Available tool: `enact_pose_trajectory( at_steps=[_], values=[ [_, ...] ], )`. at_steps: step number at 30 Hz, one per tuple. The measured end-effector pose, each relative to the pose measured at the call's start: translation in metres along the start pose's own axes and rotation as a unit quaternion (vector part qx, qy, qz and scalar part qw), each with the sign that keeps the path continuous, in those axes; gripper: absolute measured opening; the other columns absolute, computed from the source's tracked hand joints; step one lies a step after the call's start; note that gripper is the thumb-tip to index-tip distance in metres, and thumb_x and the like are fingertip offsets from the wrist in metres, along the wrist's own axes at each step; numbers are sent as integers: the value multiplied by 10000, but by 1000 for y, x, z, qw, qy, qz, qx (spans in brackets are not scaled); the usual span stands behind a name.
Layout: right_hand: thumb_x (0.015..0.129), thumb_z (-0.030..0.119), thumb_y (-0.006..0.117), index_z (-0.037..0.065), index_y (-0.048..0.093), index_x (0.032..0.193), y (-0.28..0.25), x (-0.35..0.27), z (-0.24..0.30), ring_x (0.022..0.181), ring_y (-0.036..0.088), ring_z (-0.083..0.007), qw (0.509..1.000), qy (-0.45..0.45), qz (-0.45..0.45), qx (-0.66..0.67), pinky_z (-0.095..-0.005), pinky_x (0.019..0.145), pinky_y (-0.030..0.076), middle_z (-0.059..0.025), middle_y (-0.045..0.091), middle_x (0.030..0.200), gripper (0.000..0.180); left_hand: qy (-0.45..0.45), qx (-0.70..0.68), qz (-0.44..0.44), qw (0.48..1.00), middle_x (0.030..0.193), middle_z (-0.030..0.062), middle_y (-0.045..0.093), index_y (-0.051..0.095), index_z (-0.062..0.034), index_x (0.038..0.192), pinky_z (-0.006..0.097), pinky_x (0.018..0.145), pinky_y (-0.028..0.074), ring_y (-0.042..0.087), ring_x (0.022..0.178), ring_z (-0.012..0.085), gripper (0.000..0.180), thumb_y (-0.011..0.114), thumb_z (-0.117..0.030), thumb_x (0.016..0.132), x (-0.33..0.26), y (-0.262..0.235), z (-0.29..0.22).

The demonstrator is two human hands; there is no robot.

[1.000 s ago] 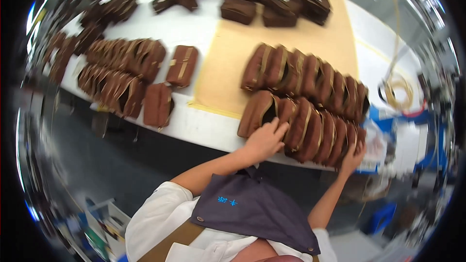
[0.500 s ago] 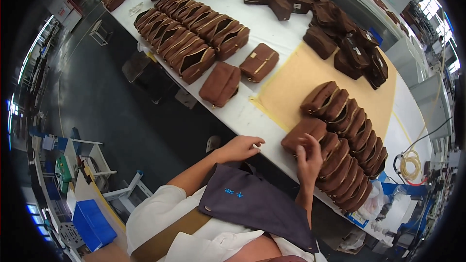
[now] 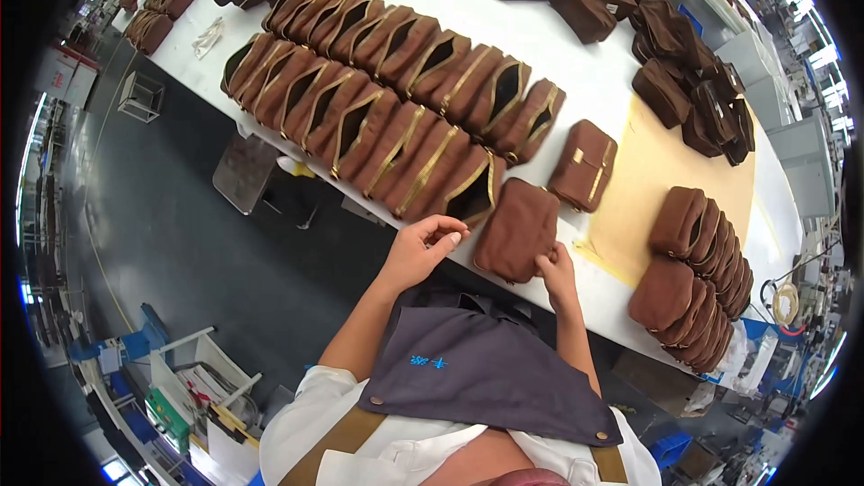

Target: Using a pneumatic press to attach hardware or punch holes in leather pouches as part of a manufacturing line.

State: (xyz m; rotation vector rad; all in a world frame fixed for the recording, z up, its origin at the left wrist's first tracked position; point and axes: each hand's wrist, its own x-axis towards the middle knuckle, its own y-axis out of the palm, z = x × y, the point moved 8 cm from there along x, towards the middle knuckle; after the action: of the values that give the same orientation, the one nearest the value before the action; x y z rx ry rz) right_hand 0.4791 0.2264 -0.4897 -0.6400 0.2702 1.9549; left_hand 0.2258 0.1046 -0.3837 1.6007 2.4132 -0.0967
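The brown fabric pouch (image 3: 519,228) lies flat at the near edge of the white worktable (image 3: 504,27), and your right hand (image 3: 556,274) pinches its lower right corner with the fingers closed on the cloth. It looks soft and light, likely to sag and fold if you lift it by one corner, so take it along the firmer seamed edge or support it from beneath; the nap should give a good grip, not a slippery one.

Left of the pouch, your left hand (image 3: 418,250) hovers off the table edge, fingers loosely curled and holding nothing. Up and left of the pouch stand two rows of open pouches with gold zippers (image 3: 387,99), leaning on one another; the nearest of them touches the pouch's upper left side. Just up and right of the pouch lies a closed pouch with gold fittings (image 3: 583,165), apart from it. Further right a tan mat (image 3: 648,189) covers the table, carrying a packed row of closed brown pouches (image 3: 697,274). Beyond, at the far right, more dark pouches (image 3: 684,81) lie heaped.

Left of the pouch and below the table is dark floor (image 3: 171,225) in a busy workshop.
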Motion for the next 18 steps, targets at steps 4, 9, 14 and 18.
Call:
enact_pose_trajectory(
  at_steps=[4,9,14,18],
  values=[
    [814,-4,553,-27,481,1119,28,-19,25,772,592,-142,999,-9,-52,14,-266,634,490,-88,615,932,314,46,8,-11,999,878,-6,662,661,-9,1014,203,692,474,583,771,46,136,599,-70,908,50,-74,-36],
    [874,4,543,5,433,1200,111,-36,77,834,627,-154,998,-19,62,15,-281,677,537,-127,626,1014,344,100,107,-74,986,865,40,678,660,-3,992,228,689,491,610,774,75,136,613,-79,890,106,-121,-72],
    [901,-8,472,-43,399,1291,145,-37,122,779,687,-238,935,-126,124,-307,-332,676,561,-200,639,1067,399,150,178,62,971,966,41,663,659,-49,1034,247,703,493,594,785,93,183,652,-106,861,98,-54,-72],
    [868,66,489,-63,477,1145,134,-4,108,981,612,-450,948,71,172,-259,-483,828,483,-280,643,980,306,269,301,163,900,1056,63,586,673,-109,1025,392,895,432,545,1028,292,274,701,-183,763,84,11,-34]
  ],
)
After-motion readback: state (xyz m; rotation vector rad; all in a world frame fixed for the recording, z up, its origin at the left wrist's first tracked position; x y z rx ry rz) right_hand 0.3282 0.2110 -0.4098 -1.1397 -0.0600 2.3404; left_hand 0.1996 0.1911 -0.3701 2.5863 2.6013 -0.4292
